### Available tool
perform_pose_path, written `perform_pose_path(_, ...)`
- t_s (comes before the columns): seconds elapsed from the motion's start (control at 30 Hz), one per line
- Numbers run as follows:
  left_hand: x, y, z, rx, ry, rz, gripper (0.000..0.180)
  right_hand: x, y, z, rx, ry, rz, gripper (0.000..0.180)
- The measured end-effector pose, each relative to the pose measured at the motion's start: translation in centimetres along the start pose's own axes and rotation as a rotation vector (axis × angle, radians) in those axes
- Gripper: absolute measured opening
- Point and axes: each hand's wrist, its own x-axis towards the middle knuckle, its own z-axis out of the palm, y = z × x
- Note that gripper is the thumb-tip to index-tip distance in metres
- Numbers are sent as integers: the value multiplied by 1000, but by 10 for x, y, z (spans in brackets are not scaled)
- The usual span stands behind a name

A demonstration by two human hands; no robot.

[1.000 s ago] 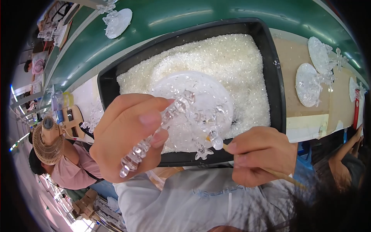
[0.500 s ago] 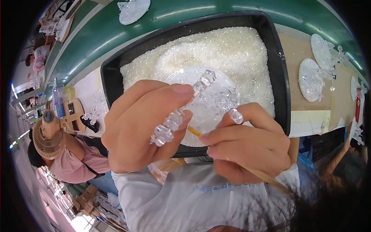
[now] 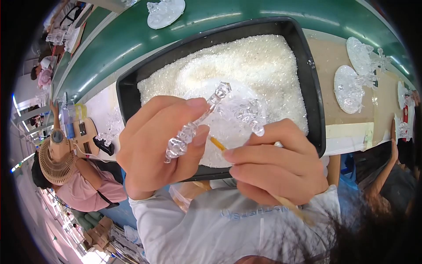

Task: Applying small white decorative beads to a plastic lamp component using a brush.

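Observation:
My left hand [image 3: 154, 141] is closed around a clear faceted stem [image 3: 181, 141], whose beaded ends stick out above and below the fingers. In my right hand [image 3: 281, 165] is a thin wooden stick [image 3: 216, 143] with a yellow end, pinched between thumb and fingers and pointing at the left fingertips. A gap shows between that end and the stem. Below both hands, a round clear plate [image 3: 215, 156] lies over the white granules, with a clear faceted ornament [image 3: 252, 115] on it. Whether the stem joins the plate cannot be made out.
A black tray [image 3: 314, 92] holds the sparkling white granules [image 3: 237, 57]. More clear plates with ornaments [image 3: 348, 90] stand on cardboard at right, another [image 3: 165, 13] on the green surface beyond. A tan fan [image 3: 55, 156] and a person in pink [image 3: 90, 187] are at left.
My left hand has shifted slightly left, and the stem has turned a little in it. The stick's yellow end has moved slightly left and up. The view has shifted slightly.

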Motion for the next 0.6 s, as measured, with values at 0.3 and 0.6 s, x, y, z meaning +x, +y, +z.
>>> perform_pose_path(0.3, -2, -4, 1, 32, 26, 13, 32, -10, 5, -13, 41, 53, -49, 28)
perform_pose_path(0.6, -3, -1, -3, -5, -9, -28, 31, -14, 20, -7, -75, 154, -3, 21)
